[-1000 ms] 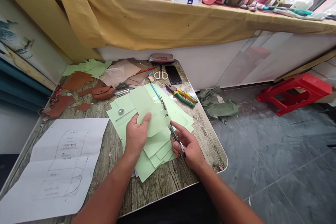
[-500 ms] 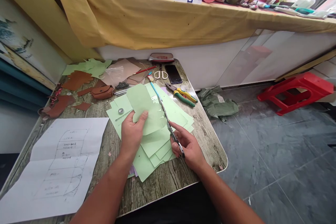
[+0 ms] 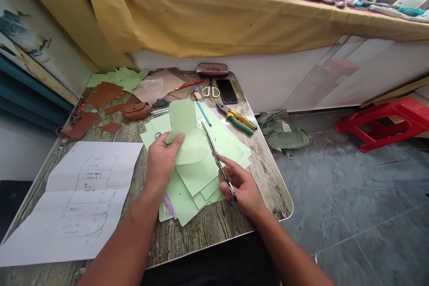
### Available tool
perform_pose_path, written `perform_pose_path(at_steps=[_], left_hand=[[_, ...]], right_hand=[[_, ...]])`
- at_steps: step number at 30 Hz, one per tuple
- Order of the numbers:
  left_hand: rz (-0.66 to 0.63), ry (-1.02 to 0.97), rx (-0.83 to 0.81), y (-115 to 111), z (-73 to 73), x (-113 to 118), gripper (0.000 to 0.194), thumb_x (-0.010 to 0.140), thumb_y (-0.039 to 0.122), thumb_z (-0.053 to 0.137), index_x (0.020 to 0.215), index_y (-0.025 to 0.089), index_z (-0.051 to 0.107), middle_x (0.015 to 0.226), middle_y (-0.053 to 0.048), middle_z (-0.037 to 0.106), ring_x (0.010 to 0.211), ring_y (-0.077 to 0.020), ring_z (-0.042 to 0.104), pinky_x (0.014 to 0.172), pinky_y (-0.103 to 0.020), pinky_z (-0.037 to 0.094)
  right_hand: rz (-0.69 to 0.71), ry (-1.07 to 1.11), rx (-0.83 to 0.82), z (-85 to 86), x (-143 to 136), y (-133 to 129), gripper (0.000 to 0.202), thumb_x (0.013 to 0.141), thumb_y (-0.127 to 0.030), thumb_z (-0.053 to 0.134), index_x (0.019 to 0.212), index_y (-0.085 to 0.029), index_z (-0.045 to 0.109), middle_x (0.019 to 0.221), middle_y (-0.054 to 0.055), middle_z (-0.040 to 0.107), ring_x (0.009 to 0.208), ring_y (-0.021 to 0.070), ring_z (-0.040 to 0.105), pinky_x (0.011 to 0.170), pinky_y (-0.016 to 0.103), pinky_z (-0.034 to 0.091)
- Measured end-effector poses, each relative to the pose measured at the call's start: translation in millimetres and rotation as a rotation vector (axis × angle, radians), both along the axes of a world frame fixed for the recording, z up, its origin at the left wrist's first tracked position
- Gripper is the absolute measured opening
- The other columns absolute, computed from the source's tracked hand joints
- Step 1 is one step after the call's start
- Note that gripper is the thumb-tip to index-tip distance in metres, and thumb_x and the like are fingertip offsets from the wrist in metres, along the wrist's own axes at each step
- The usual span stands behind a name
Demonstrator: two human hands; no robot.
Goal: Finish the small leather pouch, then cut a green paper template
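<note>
A cut piece of pale green paper [image 3: 187,136] is pinched between the thumb and fingers of my left hand [image 3: 162,156]. My right hand [image 3: 239,183] is wrapped round dark-handled scissors [image 3: 214,154], whose blades point up and away, just right of the paper and not touching it. Below both hands lies a fanned stack of green sheets [image 3: 197,183], with purple edges showing at its lower left. A blue pen [image 3: 203,113] rests on the stack, and a small round metal object [image 3: 158,135] sits near its left edge.
A drawn pattern sheet [image 3: 90,192] covers the table's left side. Brown leather scraps [image 3: 105,94] and a leather pouch [image 3: 136,110] lie behind it. Pliers [image 3: 236,118], a phone [image 3: 227,91] and white-handled scissors [image 3: 211,92] are at the back right. A red stool [image 3: 385,120] stands on the floor.
The green paper has moved left, away from the scissors, with my left hand. The scissor blades now look closed. The whole view has shifted slightly.
</note>
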State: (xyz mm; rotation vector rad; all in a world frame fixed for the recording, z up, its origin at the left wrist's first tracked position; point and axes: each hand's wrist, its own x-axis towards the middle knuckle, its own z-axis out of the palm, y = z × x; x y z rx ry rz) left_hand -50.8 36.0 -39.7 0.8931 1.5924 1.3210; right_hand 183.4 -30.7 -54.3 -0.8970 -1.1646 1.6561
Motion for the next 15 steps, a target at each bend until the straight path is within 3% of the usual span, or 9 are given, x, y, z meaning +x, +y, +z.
perform_pose_path(at_steps=[5,15], left_hand=[[0.019,0.038,-0.013,-1.1,6.9,-3.1,0.05,0.079,0.063,0.086,0.106,0.021,0.08,0.092,-0.006,0.082,0.079,-0.0247,0.072,0.069,-0.034,0.058],[0.002,0.025,0.02,0.2,2.0,-8.4,0.046,0.08,0.061,0.087,0.104,0.021,0.081,0.091,-0.005,0.083,0.077,-0.0227,0.071,0.068,-0.032,0.057]], right_hand=[[0.002,-0.051,-0.01,0.7,-0.1,-0.9,0.07,0.091,-0.045,0.088,0.154,-0.026,0.063,0.079,-0.006,0.05,0.054,0.0093,0.043,0.049,0.026,0.034],[0.013,-0.044,-0.026,0.3,0.5,-1.2,0.068,0.09,-0.042,0.088,0.153,-0.027,0.065,0.081,-0.006,0.048,0.055,0.0087,0.042,0.05,0.025,0.031]])
